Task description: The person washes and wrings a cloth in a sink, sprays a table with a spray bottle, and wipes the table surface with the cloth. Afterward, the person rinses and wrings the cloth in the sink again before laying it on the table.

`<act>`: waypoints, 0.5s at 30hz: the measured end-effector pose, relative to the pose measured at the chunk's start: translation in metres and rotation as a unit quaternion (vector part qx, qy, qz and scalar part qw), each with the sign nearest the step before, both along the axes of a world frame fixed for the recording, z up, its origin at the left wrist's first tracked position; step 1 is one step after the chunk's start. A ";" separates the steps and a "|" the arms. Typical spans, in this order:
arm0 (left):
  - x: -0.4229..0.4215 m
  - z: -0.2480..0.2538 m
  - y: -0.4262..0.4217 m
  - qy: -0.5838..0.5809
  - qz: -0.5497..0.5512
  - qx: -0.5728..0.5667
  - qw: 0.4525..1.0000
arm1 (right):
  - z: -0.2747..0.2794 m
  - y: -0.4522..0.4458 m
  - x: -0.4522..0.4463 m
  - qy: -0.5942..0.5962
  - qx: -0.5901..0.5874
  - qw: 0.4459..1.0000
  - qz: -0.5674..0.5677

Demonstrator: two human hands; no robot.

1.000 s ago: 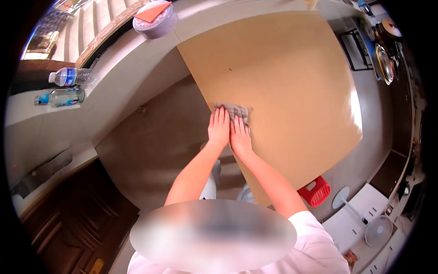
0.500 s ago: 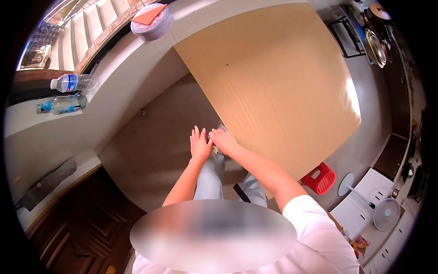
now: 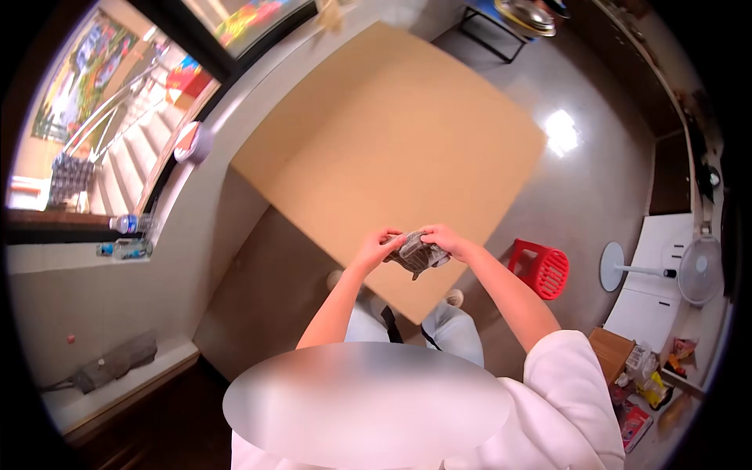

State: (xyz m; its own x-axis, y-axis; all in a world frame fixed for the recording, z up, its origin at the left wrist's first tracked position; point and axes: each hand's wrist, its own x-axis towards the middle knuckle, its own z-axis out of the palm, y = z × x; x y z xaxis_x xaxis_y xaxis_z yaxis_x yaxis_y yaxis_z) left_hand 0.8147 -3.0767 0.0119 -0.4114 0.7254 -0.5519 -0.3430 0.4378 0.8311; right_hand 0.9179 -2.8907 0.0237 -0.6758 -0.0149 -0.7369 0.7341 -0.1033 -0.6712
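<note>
Between my two hands is a crumpled grey-brown cloth (image 3: 416, 255), bunched up with a small end hanging down. My left hand (image 3: 381, 247) grips its left side with the thumb on top. The fingers of my right hand (image 3: 445, 240) are closed on its right side. Both hands are above the near corner of a light wooden table (image 3: 392, 133). Folds hide the cloth's full shape.
A red plastic stool (image 3: 540, 269) stands on the floor right of the table, with a white fan (image 3: 699, 270) farther right. Two bottles and a round tub (image 3: 193, 144) rest on the window ledge. Dark folded fabric (image 3: 117, 364) lies on a low ledge at left.
My hands have risen from beside the table's edge to above its near corner, and the cloth now shows between them. The camera view has turned, bringing more of the window into sight.
</note>
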 end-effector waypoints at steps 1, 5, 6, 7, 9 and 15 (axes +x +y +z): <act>0.032 0.009 0.041 0.010 -0.010 0.007 1.000 | 0.013 0.043 0.039 0.010 0.007 1.000 -0.010; 0.082 0.016 0.143 -0.099 -0.009 0.071 0.992 | 0.019 0.145 0.131 0.028 -0.286 0.935 -0.207; 0.090 0.026 0.162 -0.164 -0.013 0.092 0.982 | 0.028 0.163 0.146 0.021 -0.281 0.930 -0.235; 0.126 0.042 0.200 -0.231 -0.017 0.107 0.967 | 0.051 0.195 0.188 0.013 -0.277 0.924 -0.264; 0.140 0.059 0.239 -0.266 -0.040 0.118 0.956 | 0.079 0.222 0.218 0.053 -0.321 0.897 -0.298; 0.217 0.092 0.362 -0.269 -0.077 0.066 0.958 | 0.108 0.301 0.335 0.114 -0.185 0.864 -0.455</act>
State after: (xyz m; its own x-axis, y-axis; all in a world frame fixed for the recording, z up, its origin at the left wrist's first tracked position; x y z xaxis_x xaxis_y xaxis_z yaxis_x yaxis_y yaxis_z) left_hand 1.0314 -2.7151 0.1040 0.0247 0.8328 -0.5530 -0.6775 0.4207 0.6033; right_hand 1.2525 -2.5894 0.1320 -0.6588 0.3932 -0.6414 0.0887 -0.8060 -0.5852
